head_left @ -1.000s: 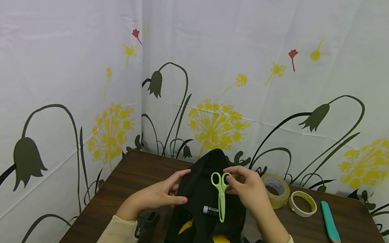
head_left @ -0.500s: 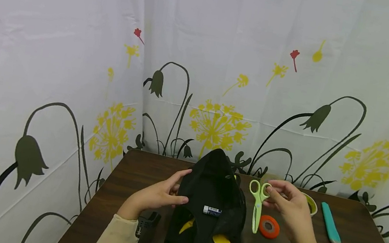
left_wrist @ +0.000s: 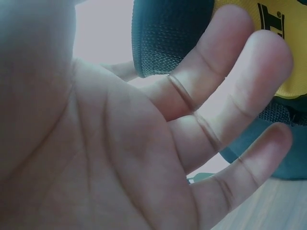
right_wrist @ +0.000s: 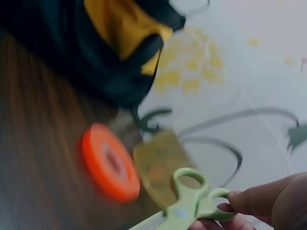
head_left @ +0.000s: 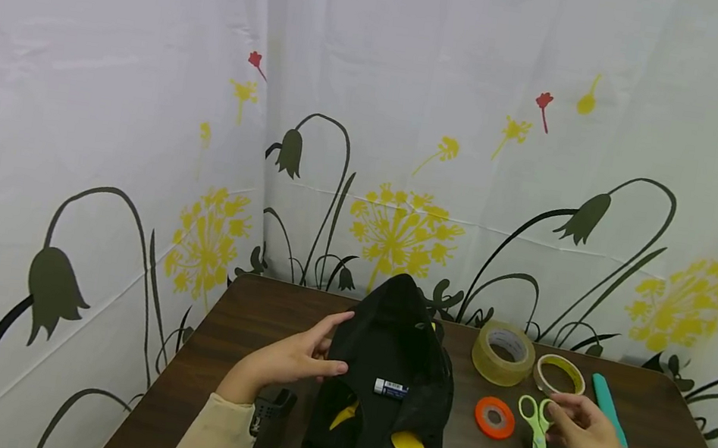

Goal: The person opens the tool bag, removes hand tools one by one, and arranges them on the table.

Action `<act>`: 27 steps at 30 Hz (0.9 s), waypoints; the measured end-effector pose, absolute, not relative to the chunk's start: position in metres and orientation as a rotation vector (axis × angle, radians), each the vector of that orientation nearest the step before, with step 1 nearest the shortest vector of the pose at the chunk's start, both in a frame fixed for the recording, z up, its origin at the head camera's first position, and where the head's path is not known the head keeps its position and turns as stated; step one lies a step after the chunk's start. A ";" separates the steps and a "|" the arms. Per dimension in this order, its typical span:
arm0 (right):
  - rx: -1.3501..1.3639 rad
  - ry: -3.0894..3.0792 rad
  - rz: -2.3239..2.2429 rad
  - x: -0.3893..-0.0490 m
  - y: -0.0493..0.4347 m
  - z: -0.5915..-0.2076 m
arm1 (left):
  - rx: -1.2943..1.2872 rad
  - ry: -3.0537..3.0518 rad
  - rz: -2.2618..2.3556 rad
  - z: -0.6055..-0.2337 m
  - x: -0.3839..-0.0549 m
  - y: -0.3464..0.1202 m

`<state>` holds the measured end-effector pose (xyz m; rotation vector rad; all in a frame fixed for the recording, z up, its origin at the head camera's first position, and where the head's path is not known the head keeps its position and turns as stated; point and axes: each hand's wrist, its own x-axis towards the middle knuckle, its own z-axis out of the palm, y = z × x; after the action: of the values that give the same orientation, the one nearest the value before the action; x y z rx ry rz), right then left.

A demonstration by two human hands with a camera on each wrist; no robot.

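Observation:
A black bag [head_left: 371,333] with yellow patches stands on the table, a small white-and-dark tube [head_left: 391,389] lying against it. At its left edge my left hand [head_left: 291,360] holds the fabric, thumb and index finger at the rim. Three of its fingers [left_wrist: 259,72], slightly bent, lie before the bag in the left wrist view. My right hand [head_left: 590,440] pinches one handle loop of the light green scissors [head_left: 538,433], right of the bag. Their blades point toward the front of the table. In the right wrist view the blade tips are cut off.
An orange ring-shaped roll [head_left: 495,418] lies between bag and scissors. Behind it are a clear brownish tape roll [head_left: 496,366] and a white tape roll with yellow inside [head_left: 546,384]. A teal tool [head_left: 608,412] lies beyond my right hand. A flowered curtain [head_left: 409,109] hangs behind the table.
My right hand has carried the scissors from in front of the bag to the right and lower toward the table. The orange roll and tape rolls have come into fuller view. My left hand stays put.

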<state>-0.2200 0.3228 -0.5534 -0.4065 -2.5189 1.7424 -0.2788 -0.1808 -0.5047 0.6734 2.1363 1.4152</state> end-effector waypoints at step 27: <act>-0.338 -2.880 1.057 -0.224 0.348 -0.594 | 0.663 2.139 1.404 -0.505 -0.281 -0.178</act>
<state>-0.2245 0.3484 -0.5943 -0.3382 -2.8801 1.0566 -0.2806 -0.1778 -0.5055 0.6631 2.1389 1.4035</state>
